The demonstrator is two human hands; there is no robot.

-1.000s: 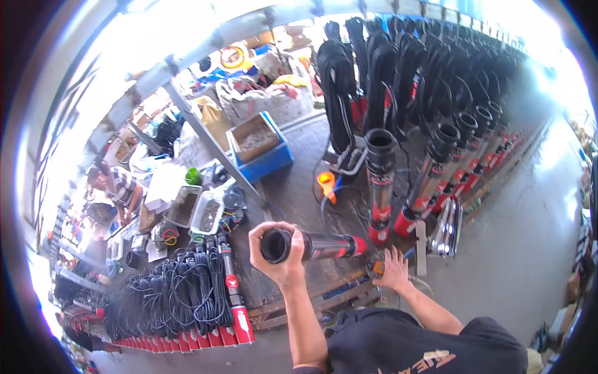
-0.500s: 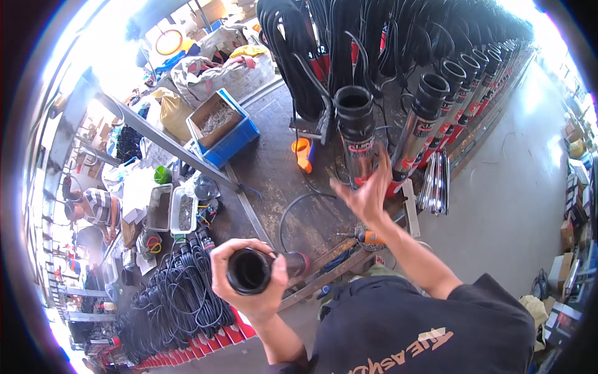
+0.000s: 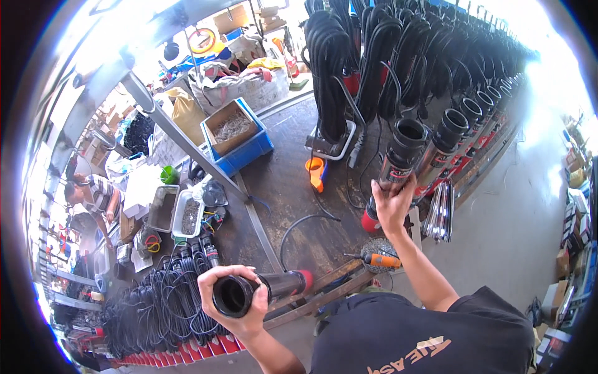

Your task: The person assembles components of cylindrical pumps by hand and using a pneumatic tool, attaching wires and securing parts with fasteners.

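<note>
My left hand [image 3: 248, 325] is wrapped round a dark metal tube [image 3: 283, 285] near the bench's front edge. Its open black mouth tilts toward me, and its red end points to the right. Farther right, my right hand [image 3: 393, 210] grips an upright metal tube [image 3: 395, 172] with a black collar and red base, low on its body. That tube stands close to the front of a row of similar tubes [image 3: 439, 153]. An orange-and-black power screwdriver [image 3: 381, 260] lies near my right forearm, by the bench edge.
Hanging black cable bundles [image 3: 330, 68] stand behind the tubes. A blue bin [image 3: 252, 156] with small parts sits at far left on the bench [image 3: 293, 181]. An orange item [image 3: 316, 176] lies mid-bench. More coiled cables [image 3: 162, 305] fill the near left. A co-worker [image 3: 99, 196] is at far left.
My right hand has gone from open beside the upright tube to closed around it, and the tube has shifted right toward the row. My left hand keeps its tube, now tilted more sideways. The view has shifted.
</note>
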